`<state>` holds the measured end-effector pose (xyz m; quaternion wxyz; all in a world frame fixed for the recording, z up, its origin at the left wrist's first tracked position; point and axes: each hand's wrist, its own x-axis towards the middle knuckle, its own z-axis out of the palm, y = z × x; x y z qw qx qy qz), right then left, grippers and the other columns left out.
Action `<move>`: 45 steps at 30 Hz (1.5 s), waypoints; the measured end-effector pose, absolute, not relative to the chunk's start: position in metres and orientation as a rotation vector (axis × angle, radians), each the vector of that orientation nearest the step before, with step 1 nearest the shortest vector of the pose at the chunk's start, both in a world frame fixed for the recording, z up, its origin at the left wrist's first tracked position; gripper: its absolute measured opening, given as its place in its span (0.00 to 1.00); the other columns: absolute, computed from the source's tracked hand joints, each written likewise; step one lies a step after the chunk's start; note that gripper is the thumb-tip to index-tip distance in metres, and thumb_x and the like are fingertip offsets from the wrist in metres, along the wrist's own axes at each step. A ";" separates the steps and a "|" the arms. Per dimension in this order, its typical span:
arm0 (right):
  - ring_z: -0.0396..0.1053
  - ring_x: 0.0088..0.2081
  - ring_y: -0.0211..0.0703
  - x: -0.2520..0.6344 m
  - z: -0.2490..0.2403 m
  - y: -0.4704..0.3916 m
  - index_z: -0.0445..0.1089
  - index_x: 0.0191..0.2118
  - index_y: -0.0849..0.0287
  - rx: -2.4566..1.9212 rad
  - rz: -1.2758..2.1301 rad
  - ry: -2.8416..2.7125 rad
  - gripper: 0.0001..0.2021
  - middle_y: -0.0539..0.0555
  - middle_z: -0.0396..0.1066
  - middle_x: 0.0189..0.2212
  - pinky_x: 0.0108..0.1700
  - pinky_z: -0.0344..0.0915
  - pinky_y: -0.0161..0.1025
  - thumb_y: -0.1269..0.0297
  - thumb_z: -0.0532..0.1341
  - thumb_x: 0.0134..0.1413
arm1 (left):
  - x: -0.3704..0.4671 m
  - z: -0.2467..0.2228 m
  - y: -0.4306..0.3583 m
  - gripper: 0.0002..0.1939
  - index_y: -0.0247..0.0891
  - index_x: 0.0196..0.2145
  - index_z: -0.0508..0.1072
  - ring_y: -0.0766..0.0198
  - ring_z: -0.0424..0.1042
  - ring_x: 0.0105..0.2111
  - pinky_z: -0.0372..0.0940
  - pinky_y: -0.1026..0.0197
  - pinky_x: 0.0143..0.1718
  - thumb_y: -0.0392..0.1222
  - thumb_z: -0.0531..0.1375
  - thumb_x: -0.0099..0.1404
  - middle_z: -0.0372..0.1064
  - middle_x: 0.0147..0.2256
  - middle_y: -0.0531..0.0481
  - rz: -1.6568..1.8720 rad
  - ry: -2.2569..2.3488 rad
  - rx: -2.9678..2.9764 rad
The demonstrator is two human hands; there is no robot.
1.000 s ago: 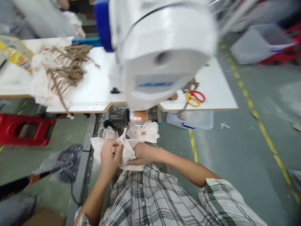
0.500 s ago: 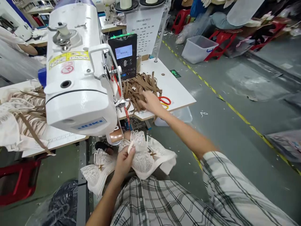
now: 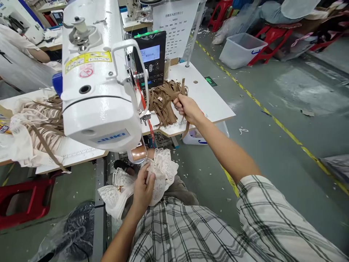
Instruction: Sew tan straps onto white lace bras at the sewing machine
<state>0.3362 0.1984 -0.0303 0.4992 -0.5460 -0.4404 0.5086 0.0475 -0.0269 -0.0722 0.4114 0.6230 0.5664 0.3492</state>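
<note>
My left hand [image 3: 144, 185] is closed on a white lace bra [image 3: 165, 169], which drapes over my lap below the sewing machine's arm. More of its lace cups hang to the left of the hand. Over the table on the right, my right hand [image 3: 188, 107] pinches a brown strap [image 3: 187, 126] whose end dangles past the table edge. Beside it lies a heap of brown straps [image 3: 165, 103]. The white sewing machine [image 3: 99, 105] stands between the heap and the left part of the table.
A control panel [image 3: 151, 60] stands behind the strap heap. Pale lace pieces with brown straps [image 3: 40, 127] lie on the left of the table. A clear bin [image 3: 241, 51] sits on the floor at the back right, and a red stool [image 3: 24, 202] stands lower left.
My right hand has closed on a strap and drawn back right from the heap. The bra's right part has swung inward under my left hand. The view has shifted slightly.
</note>
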 end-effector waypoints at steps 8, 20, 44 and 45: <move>0.43 0.15 0.26 0.372 -0.031 0.181 0.62 0.31 0.59 -1.222 1.473 -0.647 0.17 0.41 0.52 0.18 0.14 0.41 0.23 0.52 0.53 0.67 | 0.043 -0.069 -0.029 0.14 0.38 0.45 0.77 0.61 0.75 0.35 0.69 0.61 0.38 0.46 0.55 0.70 0.77 0.37 0.45 0.859 1.408 1.625; 0.70 0.48 0.59 0.344 -0.028 0.322 0.72 0.44 0.66 -2.047 0.179 -1.801 0.20 0.70 0.73 0.47 0.51 0.66 0.53 0.51 0.61 0.58 | 0.056 -0.068 -0.024 0.15 0.38 0.44 0.78 0.58 0.75 0.35 0.69 0.59 0.38 0.48 0.57 0.69 0.78 0.37 0.44 0.838 1.441 1.507; 0.80 0.37 0.45 0.251 0.012 0.008 0.51 0.62 0.49 -0.933 1.685 -1.248 0.27 0.56 0.77 0.44 0.30 0.71 0.36 0.48 0.57 0.63 | 0.037 -0.034 -0.016 0.26 0.44 0.57 0.73 0.47 0.71 0.56 0.68 0.50 0.56 0.56 0.60 0.65 0.72 0.56 0.41 0.971 1.209 1.600; 0.80 0.40 0.46 0.243 0.012 -0.001 0.50 0.63 0.47 -0.909 1.705 -1.254 0.27 0.56 0.77 0.45 0.32 0.73 0.37 0.48 0.57 0.63 | 0.043 -0.029 -0.016 0.27 0.43 0.56 0.74 0.46 0.72 0.55 0.68 0.51 0.54 0.57 0.61 0.63 0.73 0.55 0.41 0.920 1.094 1.641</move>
